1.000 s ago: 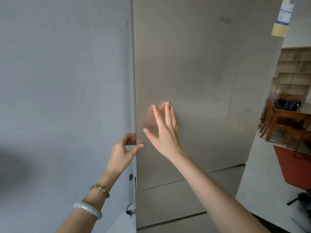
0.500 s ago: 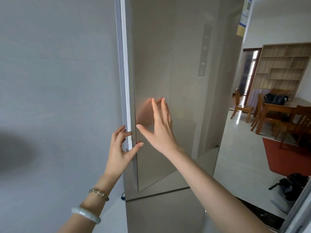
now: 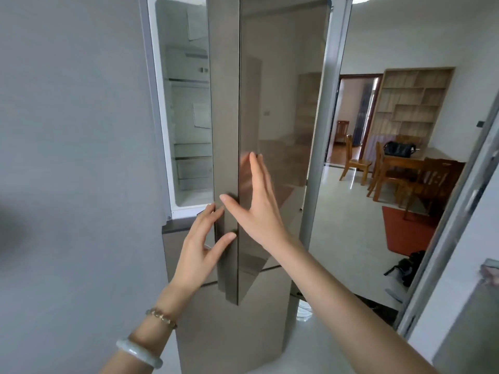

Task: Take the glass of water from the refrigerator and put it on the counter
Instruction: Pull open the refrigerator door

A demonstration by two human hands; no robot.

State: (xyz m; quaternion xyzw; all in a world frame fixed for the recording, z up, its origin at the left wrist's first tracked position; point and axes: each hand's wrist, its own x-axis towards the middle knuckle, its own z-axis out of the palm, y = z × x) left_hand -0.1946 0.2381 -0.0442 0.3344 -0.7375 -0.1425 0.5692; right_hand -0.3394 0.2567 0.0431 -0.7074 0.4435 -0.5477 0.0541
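The refrigerator's upper door [image 3: 225,109], brushed brown-grey metal, stands swung out towards me, edge-on in the middle of the view. Behind it the white inside of the refrigerator [image 3: 189,125] shows shelves and door racks; no glass of water is visible there. My left hand [image 3: 201,247] holds the door's edge, fingers behind it and thumb on the front. My right hand [image 3: 259,203] lies flat on the door's outer face with fingers spread, thumb near the edge. The door hides the right part of the compartment.
A grey wall [image 3: 75,171] fills the left side. The lower refrigerator doors [image 3: 243,333] are closed below my hands. To the right, a sliding-door frame [image 3: 456,211] opens onto a dining room with a wooden table, chairs [image 3: 353,160], a black bag and a red rug [image 3: 407,230].
The refrigerator door has swung from closed to wide open, with both hands staying on it. The white interior has come into view on the left.
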